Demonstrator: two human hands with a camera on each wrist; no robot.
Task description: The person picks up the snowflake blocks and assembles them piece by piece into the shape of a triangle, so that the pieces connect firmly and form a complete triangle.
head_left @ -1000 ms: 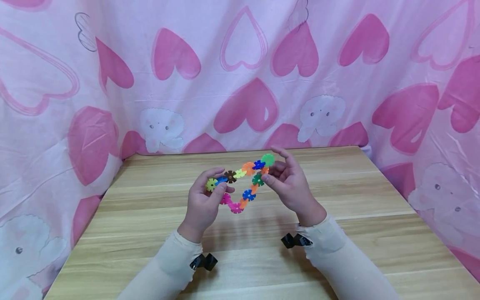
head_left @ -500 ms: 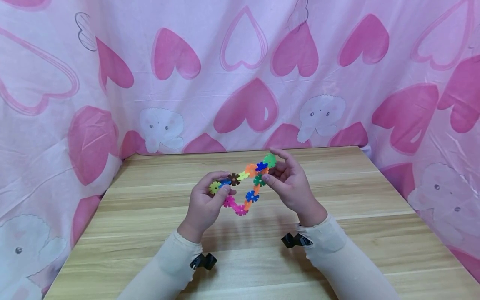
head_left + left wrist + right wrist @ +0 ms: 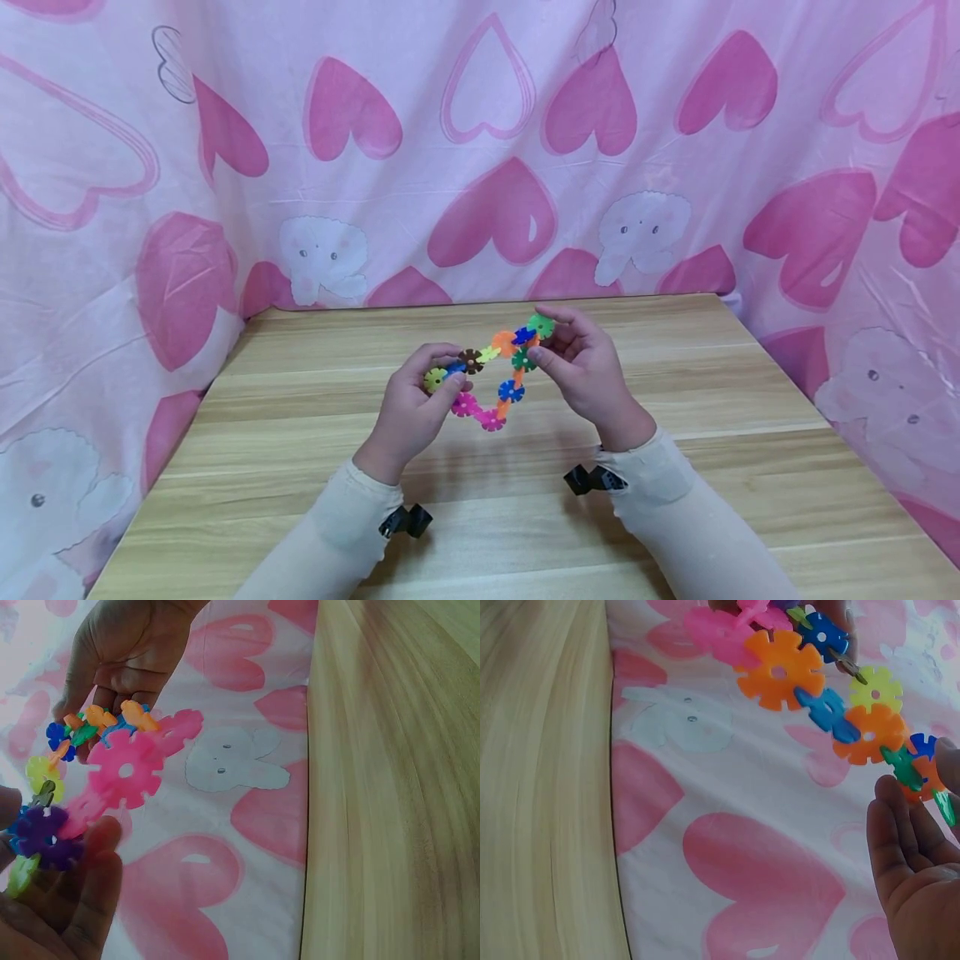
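Observation:
Above the table, both hands hold a closed ring of notched plastic snowflake discs (image 3: pixel 492 419), slotted together in many colours. My left hand (image 3: pixel 405 412) pinches its left end, by a yellow-green disc (image 3: pixel 435 380) and a blue one. A purple disc (image 3: pixel 49 838) shows between those fingers in the left wrist view. At the other end my right hand (image 3: pixel 588 375) grips the ring with thumb and fingers, near a light green disc (image 3: pixel 540 326) and a dark green disc (image 3: pixel 524 359). The fingers partly hide the discs at both ends.
A wood-grain table (image 3: pixel 300 533) lies under the hands. Pink cloth with hearts and white cartoon animals (image 3: pixel 352 108) hangs behind it and along both sides. A small black camera (image 3: pixel 406 521) sits at the left wrist, another (image 3: pixel 595 479) at the right.
The ring has shifted slightly right and downward in the head view, with the left fingers moving along with it. My right index finger has dipped toward the light green disc. Both hands keep their hold.

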